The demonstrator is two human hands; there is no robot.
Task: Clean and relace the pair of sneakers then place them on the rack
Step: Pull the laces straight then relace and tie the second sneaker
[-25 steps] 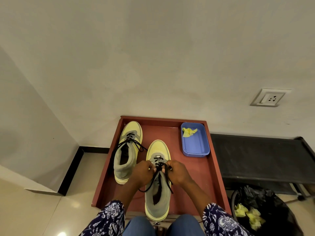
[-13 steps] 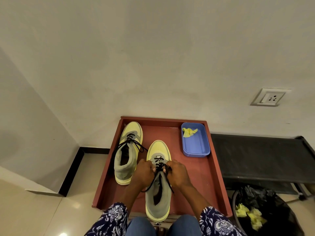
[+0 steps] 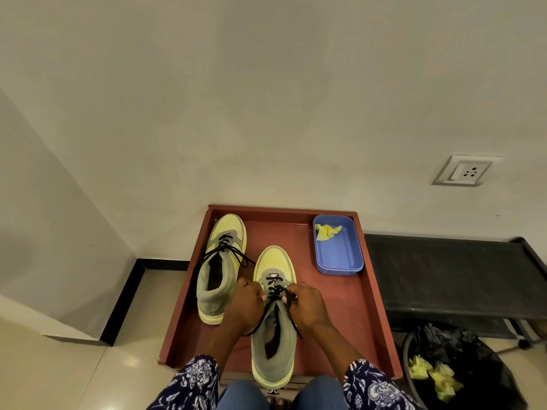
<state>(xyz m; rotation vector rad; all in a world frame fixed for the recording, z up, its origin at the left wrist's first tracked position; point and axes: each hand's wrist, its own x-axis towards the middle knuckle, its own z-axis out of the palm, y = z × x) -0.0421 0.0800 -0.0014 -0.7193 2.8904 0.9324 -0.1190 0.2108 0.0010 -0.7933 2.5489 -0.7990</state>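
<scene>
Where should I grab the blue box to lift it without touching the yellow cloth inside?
Grip the blue box by its near rim, coming from your side and above. It sits flat and open-topped on the red tray, and the yellow cloth lies bunched at its far end, so the near end is bare.

Even, moderately dim indoor lighting in a sharp wide-angle head view.

Soft diffuse light falls from above; the wall (image 3: 266,99) shows a gentle falloff toward the left, where the side wall (image 3: 44,217) lies in grey shade. Faint specular glare marks the glossy floor (image 3: 130,362) at lower left. Shadows are weak and soft-edged, seen beside the sneakers on the red tray (image 3: 364,306). Focus is crisp at centre; the sleeves at the bottom edge look slightly soft. Wide-angle distortion bends straight lines near the borders, notably the skirting and the dark bench (image 3: 444,276).
</scene>
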